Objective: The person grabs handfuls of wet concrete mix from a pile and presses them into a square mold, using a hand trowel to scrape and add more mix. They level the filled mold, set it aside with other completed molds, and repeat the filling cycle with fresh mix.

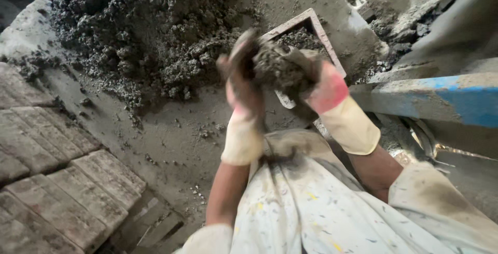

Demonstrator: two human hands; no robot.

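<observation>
The ground here is a grey, dusty sloping floor, with a big dark pile of wet crumbly mud mix heaped at the top. On one side I see rows of flat grey bricks lying close together, and on the other side a worn blue metal bar. I am watching both hands from above. My left hand in its dirty pink and cream rubber glove and my right hand in the same kind of glove are cupped close around one dark lump of wet mud, pressing it between them. The fingers are curled, not flat, and the lump sits up in the air just over a small rusty rectangular metal mould that lies on the floor. I think the lump could break apart and drop bits, because it looks crumbly and wet. It could also slip, since the gloves are slick with mud. Both forearms reach forward from my paint-spotted white clothes, elbows bent, wrists turned in toward each other.
</observation>
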